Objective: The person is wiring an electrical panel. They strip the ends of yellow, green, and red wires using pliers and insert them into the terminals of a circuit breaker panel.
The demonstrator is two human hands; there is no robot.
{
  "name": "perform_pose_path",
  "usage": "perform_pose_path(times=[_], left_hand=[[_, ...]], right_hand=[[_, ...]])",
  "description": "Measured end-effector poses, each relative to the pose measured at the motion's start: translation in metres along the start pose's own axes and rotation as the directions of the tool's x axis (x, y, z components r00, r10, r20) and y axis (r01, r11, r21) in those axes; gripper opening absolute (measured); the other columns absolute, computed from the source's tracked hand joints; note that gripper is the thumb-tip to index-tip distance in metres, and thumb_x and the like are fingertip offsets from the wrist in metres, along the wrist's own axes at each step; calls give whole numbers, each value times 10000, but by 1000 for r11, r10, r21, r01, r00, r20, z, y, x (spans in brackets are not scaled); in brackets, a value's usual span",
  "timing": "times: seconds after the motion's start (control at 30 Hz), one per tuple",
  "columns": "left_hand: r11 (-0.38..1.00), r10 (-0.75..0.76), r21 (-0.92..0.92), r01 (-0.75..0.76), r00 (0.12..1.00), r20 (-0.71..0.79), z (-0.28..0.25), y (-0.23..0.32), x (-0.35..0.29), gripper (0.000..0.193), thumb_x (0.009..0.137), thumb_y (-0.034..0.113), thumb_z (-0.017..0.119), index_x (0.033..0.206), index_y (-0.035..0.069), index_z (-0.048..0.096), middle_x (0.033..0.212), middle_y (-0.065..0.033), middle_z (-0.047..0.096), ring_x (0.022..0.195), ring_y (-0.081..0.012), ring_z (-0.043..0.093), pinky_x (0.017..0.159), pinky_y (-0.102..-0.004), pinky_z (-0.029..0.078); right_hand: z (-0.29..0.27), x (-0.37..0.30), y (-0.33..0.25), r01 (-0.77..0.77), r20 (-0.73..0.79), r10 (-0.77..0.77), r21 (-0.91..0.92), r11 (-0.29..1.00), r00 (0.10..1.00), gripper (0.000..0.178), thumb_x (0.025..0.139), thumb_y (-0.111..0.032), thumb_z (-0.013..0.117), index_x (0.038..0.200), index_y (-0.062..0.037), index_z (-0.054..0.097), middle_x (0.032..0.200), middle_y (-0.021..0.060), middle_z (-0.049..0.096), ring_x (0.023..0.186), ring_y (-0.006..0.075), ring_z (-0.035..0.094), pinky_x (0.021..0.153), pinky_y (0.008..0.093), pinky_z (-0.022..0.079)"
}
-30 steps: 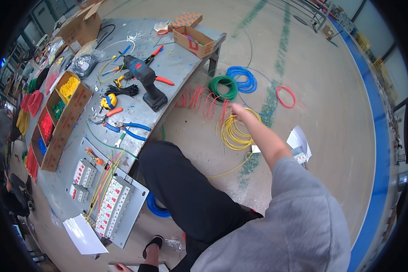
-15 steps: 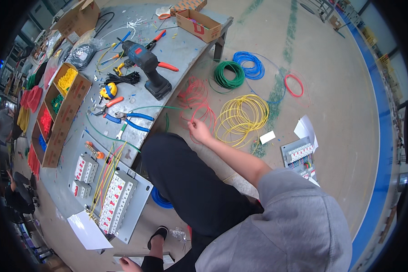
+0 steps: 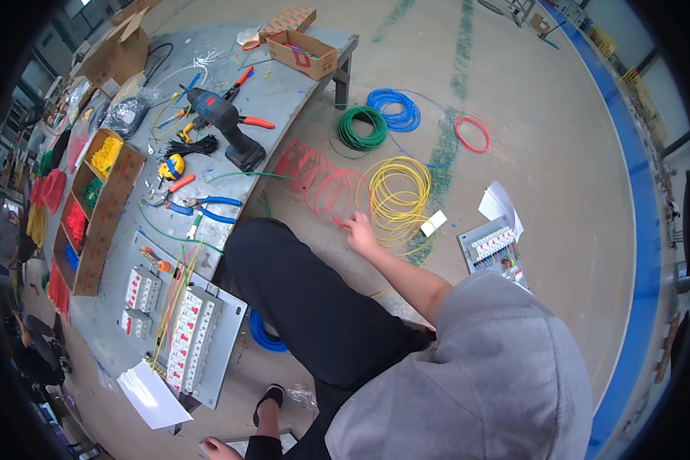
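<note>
Out over the floor beside the table, my right hand is closed, its fingers pinching a loose red wire that spreads in wide loops. Just beyond the hand lies a coil of yellow wire. My left hand shows only in part at the lower edge, near my foot; its fingers are too cut off to read. On the near end of the table, a mounting plate carries a row of white circuit breakers with red switches. Yellow and red wires run across that plate.
Green and blue wire coils and a small red coil lie on the floor. A second breaker panel sits to the right. The table bears a cordless drill, pliers and a divided cardboard box.
My right hand has moved a little right and down with the red wire, whose loops have shifted and opened out toward it. The whole view has swung slightly.
</note>
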State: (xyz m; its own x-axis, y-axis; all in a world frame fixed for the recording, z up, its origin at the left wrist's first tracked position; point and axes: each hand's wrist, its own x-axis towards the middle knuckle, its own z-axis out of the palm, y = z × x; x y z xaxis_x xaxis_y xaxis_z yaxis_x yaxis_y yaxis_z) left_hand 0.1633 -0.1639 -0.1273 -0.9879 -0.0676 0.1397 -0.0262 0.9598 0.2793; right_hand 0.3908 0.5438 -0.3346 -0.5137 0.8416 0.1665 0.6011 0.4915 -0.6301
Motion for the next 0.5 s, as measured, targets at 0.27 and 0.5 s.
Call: perform_pose_path(times=[0.27,0.5], left_hand=[[996,25,-78,-33,995,-95,-6,-18,-11,317,999,234,635,890,-62,661,844,-285,664,742,-420,559,732,-527,479],[998,26,-56,-36,984,-179,-17,-16,-12,319,1003,254,631,904,-45,680,859,-295,671,763,-443,592,752,-535,496]], right_hand=[[-4,-51,-43,127,100,-169,335,934,980,154,949,-63,679,1084,-68,753,1040,139,609,1012,344,609,895,442,522],[-37,-78,-101,168,48,-217,480,861,975,260,950,-3,649,1190,-48,737,1009,133,623,973,316,630,908,365,513]])
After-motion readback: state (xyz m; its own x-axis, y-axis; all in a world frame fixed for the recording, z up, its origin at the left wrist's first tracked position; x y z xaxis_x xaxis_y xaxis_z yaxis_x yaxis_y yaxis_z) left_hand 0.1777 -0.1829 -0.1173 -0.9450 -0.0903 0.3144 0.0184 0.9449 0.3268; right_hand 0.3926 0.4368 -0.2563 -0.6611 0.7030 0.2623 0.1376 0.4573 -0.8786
